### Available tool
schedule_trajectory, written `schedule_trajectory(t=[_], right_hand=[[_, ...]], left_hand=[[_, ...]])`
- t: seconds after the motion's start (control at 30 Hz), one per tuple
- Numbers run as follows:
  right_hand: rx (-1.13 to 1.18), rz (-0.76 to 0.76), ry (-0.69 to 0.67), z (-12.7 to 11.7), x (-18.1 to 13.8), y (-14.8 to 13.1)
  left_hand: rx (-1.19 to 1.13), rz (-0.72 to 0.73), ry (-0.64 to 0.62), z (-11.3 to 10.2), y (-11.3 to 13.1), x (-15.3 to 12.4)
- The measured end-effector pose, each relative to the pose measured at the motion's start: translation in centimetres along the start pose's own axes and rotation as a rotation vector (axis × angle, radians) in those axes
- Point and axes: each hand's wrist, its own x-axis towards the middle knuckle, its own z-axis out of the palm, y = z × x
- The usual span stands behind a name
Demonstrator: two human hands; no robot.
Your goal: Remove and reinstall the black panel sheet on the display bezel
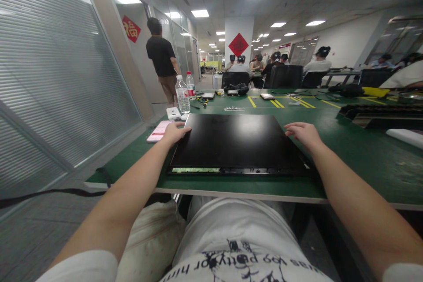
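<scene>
A black flat screen panel lies face up on the green table in front of me. A strip of green circuit board shows along its near edge. My left hand is at the panel's left side, closed on the edge with the thumb on top. Just beside the right edge is my right hand, its fingers stretched out and apart. Whether those fingertips touch the panel, I cannot tell. A phone with a pink screen lies next to my left hand, with a small white case behind it.
Two plastic bottles, one plain and one with a red label, stand back left. Small drives and cables lie along the far side. Dark metal strips sit at right. A person stands beyond the table; several sit farther back.
</scene>
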Motion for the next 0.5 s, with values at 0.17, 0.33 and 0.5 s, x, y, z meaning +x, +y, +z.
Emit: schedule_trajectory(t=[0.17, 0.33, 0.5], right_hand=[[0.181, 0.003, 0.019, -0.1, -0.8, -1.1], [0.351, -0.022, -0.053, -0.4, -1.3, -1.6], [0.395, -0.024, -0.128, -0.4, -1.4, -1.6]], left_hand=[[-0.230, -0.043, 0.049, 0.4, -0.1, 0.2], [-0.357, -0.087, 0.119, 0.0, 0.4, 0.5], [-0.380, -0.137, 0.165, -0.9, 0.3, 1.0]])
